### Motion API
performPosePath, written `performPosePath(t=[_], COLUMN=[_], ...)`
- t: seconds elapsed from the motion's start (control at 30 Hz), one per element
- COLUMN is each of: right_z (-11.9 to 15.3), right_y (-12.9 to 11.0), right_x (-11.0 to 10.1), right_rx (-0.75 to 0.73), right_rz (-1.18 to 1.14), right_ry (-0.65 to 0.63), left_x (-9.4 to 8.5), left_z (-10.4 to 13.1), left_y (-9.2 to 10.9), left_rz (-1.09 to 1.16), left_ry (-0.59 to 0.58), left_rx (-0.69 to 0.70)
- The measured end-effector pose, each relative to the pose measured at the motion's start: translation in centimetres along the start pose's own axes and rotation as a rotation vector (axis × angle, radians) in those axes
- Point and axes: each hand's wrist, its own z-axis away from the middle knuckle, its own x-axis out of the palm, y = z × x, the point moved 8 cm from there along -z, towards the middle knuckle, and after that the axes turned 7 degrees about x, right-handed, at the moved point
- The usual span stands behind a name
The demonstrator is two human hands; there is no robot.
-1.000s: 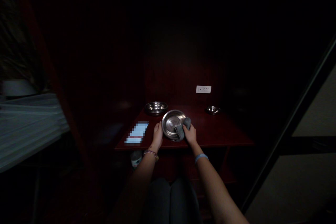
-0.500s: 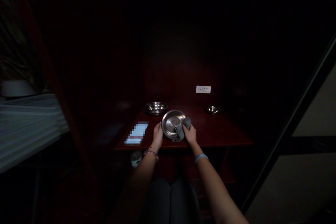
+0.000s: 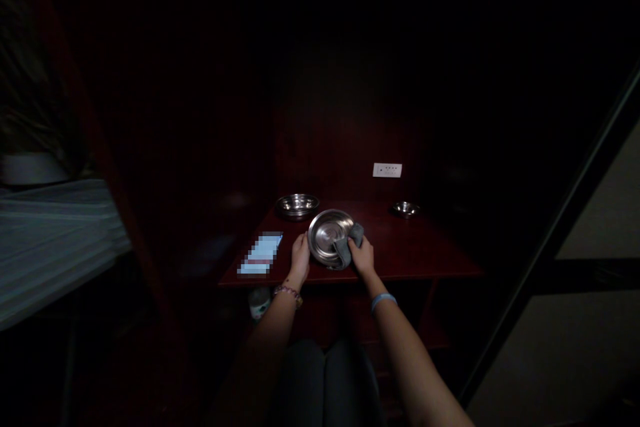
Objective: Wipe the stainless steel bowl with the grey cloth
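Note:
A shiny round metal bowl (image 3: 325,232) is tilted toward me above the front of the dark red desk (image 3: 415,257). My left hand (image 3: 300,255) grips its left rim, fingers mostly hidden behind it. My right hand (image 3: 363,255) is closed around a grey cloth (image 3: 343,252), which lies over the bowl's lower right rim and part of its inside. Behind the bowl, to the left, stands a stack of metal bowls (image 3: 297,205). A smaller metal bowl (image 3: 405,209) sits at the back right of the desk.
A blurred-out bright screen, perhaps a phone (image 3: 261,254), lies on the desk's left side. Below the front edge on the left is a bottle (image 3: 259,303). A white socket panel (image 3: 387,170) is on the back wall. Pale stacked sheets (image 3: 55,240) stand at far left.

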Motion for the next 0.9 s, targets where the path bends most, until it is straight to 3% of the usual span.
performPosePath(t=[0.5, 0.67, 0.9], right_z=[0.1, 0.2, 0.2], right_y=[-0.1, -0.2, -0.1], right_x=[-0.5, -0.7, -0.8], right_rx=[0.017, 0.023, 0.046], right_rz=[0.008, 0.013, 0.019], right_ry=[0.045, 0.062, 0.064], left_x=[0.8, 0.9, 0.8], left_z=[0.6, 0.8, 0.8], left_y=[1.2, 1.0, 1.0], left_rz=[0.066, 0.130, 0.149], left_ry=[-0.037, -0.041, -0.030], left_rx=[-0.037, -0.102, -0.079])
